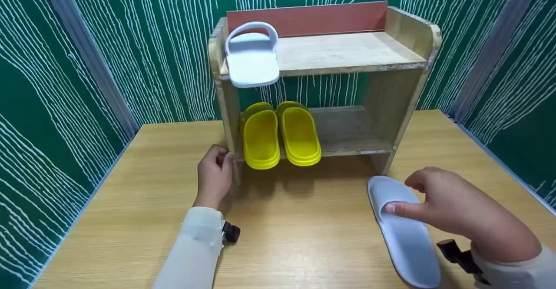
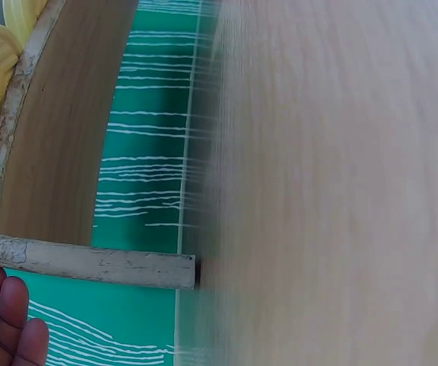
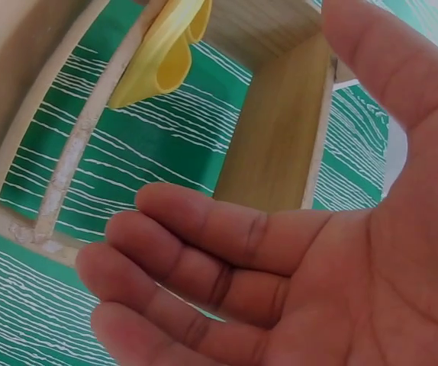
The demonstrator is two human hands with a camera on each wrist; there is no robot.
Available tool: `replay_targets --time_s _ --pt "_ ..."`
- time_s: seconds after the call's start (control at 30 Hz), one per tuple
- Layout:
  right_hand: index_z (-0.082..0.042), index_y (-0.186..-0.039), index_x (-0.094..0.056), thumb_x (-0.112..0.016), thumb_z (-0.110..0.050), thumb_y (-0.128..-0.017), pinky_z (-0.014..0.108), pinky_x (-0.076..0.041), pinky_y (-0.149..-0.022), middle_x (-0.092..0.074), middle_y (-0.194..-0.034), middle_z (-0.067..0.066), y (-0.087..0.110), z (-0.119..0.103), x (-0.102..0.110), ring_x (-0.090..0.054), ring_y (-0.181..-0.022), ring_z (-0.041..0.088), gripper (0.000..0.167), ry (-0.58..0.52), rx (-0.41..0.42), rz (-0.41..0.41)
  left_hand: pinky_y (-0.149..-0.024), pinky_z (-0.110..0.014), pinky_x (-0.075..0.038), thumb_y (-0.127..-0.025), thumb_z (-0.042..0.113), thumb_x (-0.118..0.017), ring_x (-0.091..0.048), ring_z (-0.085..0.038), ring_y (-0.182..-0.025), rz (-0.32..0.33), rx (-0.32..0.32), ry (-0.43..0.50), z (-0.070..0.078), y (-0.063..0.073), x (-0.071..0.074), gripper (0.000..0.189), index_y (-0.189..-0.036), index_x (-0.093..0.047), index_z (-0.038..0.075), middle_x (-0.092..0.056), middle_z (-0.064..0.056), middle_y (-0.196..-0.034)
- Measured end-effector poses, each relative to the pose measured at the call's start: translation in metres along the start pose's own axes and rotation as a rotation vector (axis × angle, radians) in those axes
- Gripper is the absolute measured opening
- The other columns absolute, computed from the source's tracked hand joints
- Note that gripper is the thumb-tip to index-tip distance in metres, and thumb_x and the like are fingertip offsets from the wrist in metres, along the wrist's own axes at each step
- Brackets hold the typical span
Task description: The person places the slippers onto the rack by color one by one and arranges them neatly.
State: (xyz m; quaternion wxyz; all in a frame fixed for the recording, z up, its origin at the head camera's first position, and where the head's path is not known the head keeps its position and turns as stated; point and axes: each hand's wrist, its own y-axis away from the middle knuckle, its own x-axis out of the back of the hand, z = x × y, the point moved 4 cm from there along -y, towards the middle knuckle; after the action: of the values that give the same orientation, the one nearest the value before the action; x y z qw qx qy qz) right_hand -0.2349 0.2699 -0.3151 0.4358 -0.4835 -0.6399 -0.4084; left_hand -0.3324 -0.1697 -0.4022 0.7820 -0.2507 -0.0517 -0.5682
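Observation:
A pale grey slide slipper (image 1: 412,241) lies on the table below the rack's right side, its toe end toward the rack. Over its strap hovers my right hand (image 1: 451,202), thumb and fingers spread apart; the right wrist view shows the bare palm (image 3: 371,282) with nothing in it. My left hand (image 1: 215,174) is at the lower left side panel of the wooden shoe rack (image 1: 330,65), fingers loosely bent. In the left wrist view its fingertips (image 2: 13,316) are beside the panel; whether they touch it, I cannot tell.
The matching slide slipper (image 1: 254,63) stands on the rack's top shelf at the left, jutting over the edge. Two yellow clogs (image 1: 263,139) sit side by side on the lower shelf, at its left. Green walls (image 1: 165,54) with white lines enclose the wooden table (image 1: 304,237).

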Motion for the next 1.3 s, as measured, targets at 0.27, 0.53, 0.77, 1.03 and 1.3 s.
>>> replay_targets --time_s 0.27,0.53,0.77,1.03,1.3 --pt "0.013 -0.133 -0.06 -0.075 -0.076 -0.08 0.057 -0.061 -0.083 -0.063 -0.127 0.035 0.0 0.002 -0.009 -0.066 -0.104 0.043 0.104 -0.025 -0.043 -0.089 -0.085 -0.035 -0.055 -0.109 0.023 -0.061 -0.059 -0.025 -0.096 -0.009 0.009 0.025 0.0 0.001 -0.003 0.01 -0.114 -0.061 0.014 -0.06 -0.007 -0.101" --pt "0.014 -0.132 -0.059 -0.079 -0.076 -0.076 0.051 -0.063 -0.08 -0.062 -0.124 0.034 0.008 0.016 -0.025 -0.065 -0.097 0.036 0.108 -0.038 -0.125 -0.13 -0.085 -0.034 -0.055 -0.109 0.025 -0.061 -0.059 -0.024 -0.097 -0.006 0.012 0.023 -0.001 0.0 -0.001 0.013 -0.116 -0.061 0.015 -0.06 -0.006 -0.103" --pt "0.016 -0.127 -0.062 -0.08 -0.074 -0.077 0.053 -0.062 -0.082 -0.066 -0.117 0.03 0.014 0.023 -0.038 -0.066 -0.096 0.033 0.104 -0.001 -0.11 -0.135 -0.08 -0.034 -0.053 -0.109 0.023 -0.061 -0.058 -0.024 -0.093 0.007 -0.028 0.023 -0.003 0.0 0.002 0.013 -0.114 -0.062 0.012 -0.06 -0.008 -0.1" --pt "0.012 -0.13 -0.062 -0.081 -0.08 -0.069 0.043 -0.063 -0.073 -0.065 -0.118 0.029 0.013 0.035 -0.057 -0.063 -0.089 0.026 0.112 -0.017 -0.229 -0.273 -0.082 -0.035 -0.054 -0.11 0.025 -0.059 -0.059 -0.024 -0.096 -0.013 0.0 0.021 -0.002 0.0 0.001 0.013 -0.115 -0.06 0.013 -0.06 -0.008 -0.102" --pt "0.005 -0.113 -0.068 -0.081 -0.081 -0.066 0.034 -0.049 -0.065 -0.059 -0.078 0.009 0.015 0.043 -0.073 -0.058 -0.069 0.02 0.099 0.028 -0.273 -0.318 -0.083 -0.035 -0.054 -0.11 0.026 -0.059 -0.059 -0.024 -0.098 -0.028 0.028 0.024 -0.003 0.001 0.001 0.014 -0.116 -0.06 0.014 -0.06 -0.008 -0.103"
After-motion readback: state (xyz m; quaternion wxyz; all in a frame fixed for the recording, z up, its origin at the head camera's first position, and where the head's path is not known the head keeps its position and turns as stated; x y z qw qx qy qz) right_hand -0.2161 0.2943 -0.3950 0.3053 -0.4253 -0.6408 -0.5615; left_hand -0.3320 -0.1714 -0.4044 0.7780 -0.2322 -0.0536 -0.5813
